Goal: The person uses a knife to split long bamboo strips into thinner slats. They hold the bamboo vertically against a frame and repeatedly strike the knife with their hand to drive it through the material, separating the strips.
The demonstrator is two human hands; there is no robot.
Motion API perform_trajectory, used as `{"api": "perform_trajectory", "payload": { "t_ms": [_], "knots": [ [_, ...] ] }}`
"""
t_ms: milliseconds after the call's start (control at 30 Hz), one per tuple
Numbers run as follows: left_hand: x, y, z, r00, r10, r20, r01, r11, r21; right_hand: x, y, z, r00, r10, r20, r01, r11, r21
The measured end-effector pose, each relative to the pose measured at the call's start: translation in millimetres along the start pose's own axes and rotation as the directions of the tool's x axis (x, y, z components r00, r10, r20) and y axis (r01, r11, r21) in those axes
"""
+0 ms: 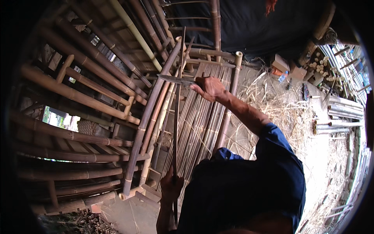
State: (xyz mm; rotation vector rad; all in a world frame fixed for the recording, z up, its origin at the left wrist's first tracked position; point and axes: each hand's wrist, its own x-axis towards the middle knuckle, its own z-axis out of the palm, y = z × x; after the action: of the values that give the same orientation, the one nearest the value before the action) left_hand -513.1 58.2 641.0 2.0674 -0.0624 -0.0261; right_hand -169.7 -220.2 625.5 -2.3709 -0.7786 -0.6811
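My right hand (211, 89) is closed around the handle of a large knife (173, 79), its broad blade pointing left. The blade lies across a long, dark bamboo strip (177, 117) near its far end; I cannot tell whether they touch. Lower down, close to my body, my left hand (171, 185) is wrapped around the same strip, which runs away from me and splits into narrow ends beyond the knife. Under my right arm stretches a bamboo slat bench (196, 124).
Bamboo frames with thick poles (83, 107) stand at the left. A bench-side pole (232, 93) runs along the slats' right edge. Straw-like shavings (288, 117) cover the floor at right, near stacked bamboo poles (344, 111) and cardboard boxes (281, 64). A black sheet (257, 27) hangs behind.
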Motion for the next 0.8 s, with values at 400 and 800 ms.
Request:
{"api": "perform_trajectory", "payload": {
  "t_ms": [400,800],
  "knots": [
    [-83,20,-29,0.987,-0.134,0.094,0.111,0.970,0.214,46,166,-47,0.910,0.404,-0.091,-0.414,0.883,-0.220],
    [89,14,-20,0.914,-0.404,-0.047,0.321,0.788,-0.526,-4,-95,-28,0.626,0.377,0.683,-0.575,0.815,0.076]
  ]
}}
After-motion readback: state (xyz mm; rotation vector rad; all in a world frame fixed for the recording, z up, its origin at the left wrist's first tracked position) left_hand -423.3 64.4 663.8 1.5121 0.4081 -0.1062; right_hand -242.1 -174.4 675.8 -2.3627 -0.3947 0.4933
